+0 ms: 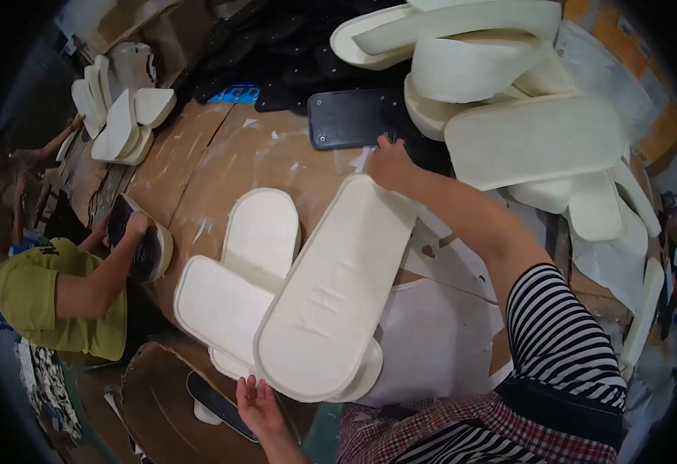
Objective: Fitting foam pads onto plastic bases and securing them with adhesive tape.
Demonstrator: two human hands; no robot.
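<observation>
A long cream foam pad (331, 301) with rounded ends lies slantwise over other cream foam pads in front of me. Under and beside it, a smaller foam pad (259, 232) and another foam pad (218, 298) show in part. My right hand (393, 164) reaches past the long pad's far end, its fingers bent over the near edge of a black rectangular board (346, 120) with small metal fittings at its corners. Near the long pad's lower left end, my left hand (259, 406) is open, palm up and fingers apart, holding nothing.
Cream foam pads (532, 139) are heaped at the right. Many black boards (276, 54) cover the far side of the cardboard-topped table (199, 170). At the left, a co-worker in a yellow-green shirt (52, 294) handles a black-and-cream pad (151, 251). An open carton (160, 402) stands below.
</observation>
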